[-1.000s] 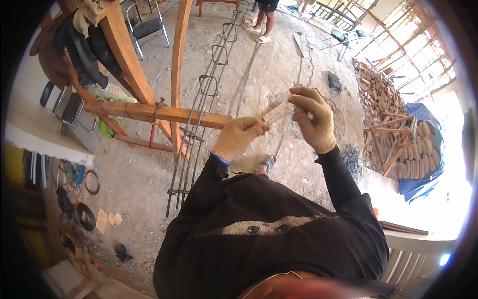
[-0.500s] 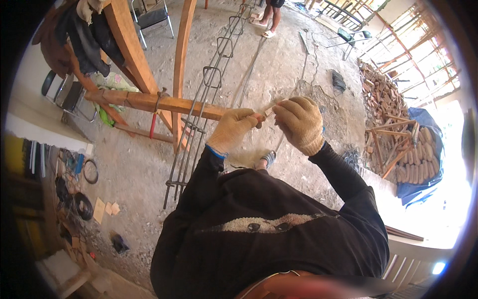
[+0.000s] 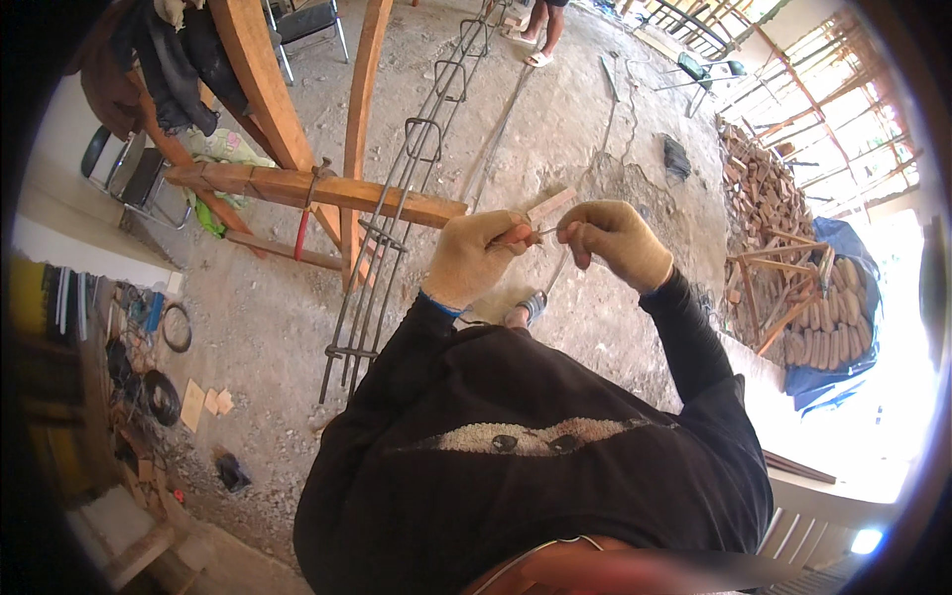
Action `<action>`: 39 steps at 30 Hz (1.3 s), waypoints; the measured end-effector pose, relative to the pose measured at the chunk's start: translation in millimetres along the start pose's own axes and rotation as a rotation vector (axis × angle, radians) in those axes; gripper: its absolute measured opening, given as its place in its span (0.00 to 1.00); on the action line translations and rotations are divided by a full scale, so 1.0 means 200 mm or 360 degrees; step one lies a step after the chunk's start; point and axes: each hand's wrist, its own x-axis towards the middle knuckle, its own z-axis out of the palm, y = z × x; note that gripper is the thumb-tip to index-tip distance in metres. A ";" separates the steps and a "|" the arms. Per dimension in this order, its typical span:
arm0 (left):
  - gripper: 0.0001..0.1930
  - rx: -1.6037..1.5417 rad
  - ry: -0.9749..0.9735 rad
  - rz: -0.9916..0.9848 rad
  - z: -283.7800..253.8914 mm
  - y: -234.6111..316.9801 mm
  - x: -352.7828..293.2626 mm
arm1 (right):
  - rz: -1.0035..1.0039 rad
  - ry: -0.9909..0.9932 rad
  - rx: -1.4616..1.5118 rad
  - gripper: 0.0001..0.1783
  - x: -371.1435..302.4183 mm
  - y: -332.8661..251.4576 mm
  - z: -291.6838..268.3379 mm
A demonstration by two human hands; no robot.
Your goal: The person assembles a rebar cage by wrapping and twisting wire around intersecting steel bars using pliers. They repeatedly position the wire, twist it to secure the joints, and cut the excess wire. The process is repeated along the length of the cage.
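Note:
My left hand, in a beige knit glove with the fingertips bare, is closed in a pinch beside the end of a wooden beam. Level with it, my right hand, gloved alike, pinches with thumb and forefinger. A short thin wire spans the small gap between the two sets of fingertips. Just beyond them shows a short pale strip, seemingly wood; whether it is held or lies on the floor I cannot tell. A long rebar cage crosses the beam, left of my left hand.
Upright timbers rise from the beam at left. Another person's legs stand at the far side. A brick pile, a wooden frame and a blue tarp are at right. Wire coils lie lower left.
My right hand has drawn slightly right and down, away from my left fingers, uncovering the wire and more of the pale strip. My left hand has shifted slightly right.

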 end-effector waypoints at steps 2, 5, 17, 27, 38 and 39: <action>0.03 0.0177 0.0052 0.0060 0.00 -0.01 -0.01 | -0.0009 0.0148 -0.0417 0.16 -0.01 0.01 0.02; 0.03 0.0142 0.0054 0.0194 -0.02 -0.05 0.00 | 0.0409 -0.0278 0.0419 0.14 -0.02 0.05 0.03; 0.05 -0.0527 0.0073 -0.0254 0.02 -0.24 -0.06 | -0.0390 0.0658 0.0300 0.22 -0.01 0.16 0.15; 0.08 -0.0551 0.0067 -0.0403 0.03 -0.26 -0.06 | -0.1272 0.0804 -0.1458 0.20 -0.04 0.07 0.11; 0.05 -0.0309 0.0066 -0.0248 0.00 -0.23 -0.08 | -0.0276 0.0524 -0.0407 0.09 -0.07 0.22 0.15; 0.05 -0.0199 0.0063 -0.0210 -0.01 -0.23 -0.08 | -0.0102 0.0455 -0.0085 0.10 -0.06 0.26 0.15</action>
